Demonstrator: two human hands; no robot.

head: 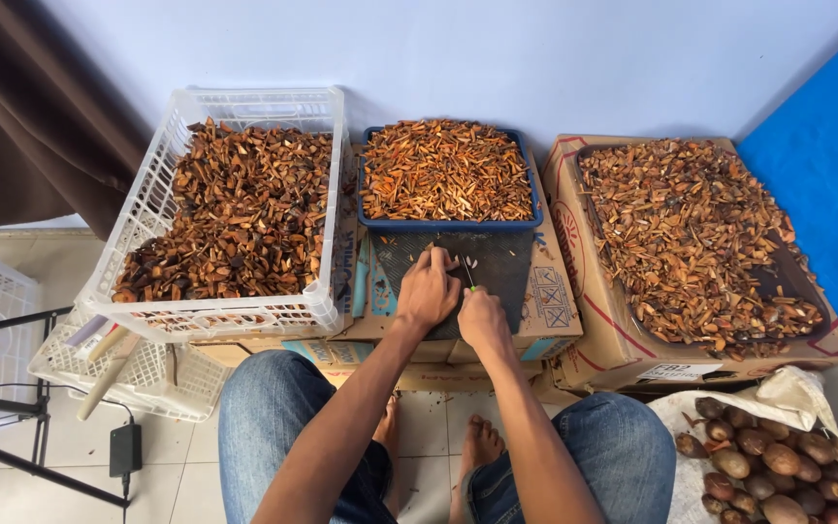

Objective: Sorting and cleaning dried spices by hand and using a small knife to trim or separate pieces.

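Pressing down on a dark cutting mat (497, 267) (just below the blue tray (450, 222) of orange slivers), left hand (428, 289) is lying fingers curled; right hand (482, 317) is gripping a small knife (468, 273).

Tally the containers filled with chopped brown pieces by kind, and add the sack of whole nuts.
White plastic crate: 1
Blue plastic tub: 1
Cardboard box: 1
White sack of whole brown nuts: 1
Total: 4
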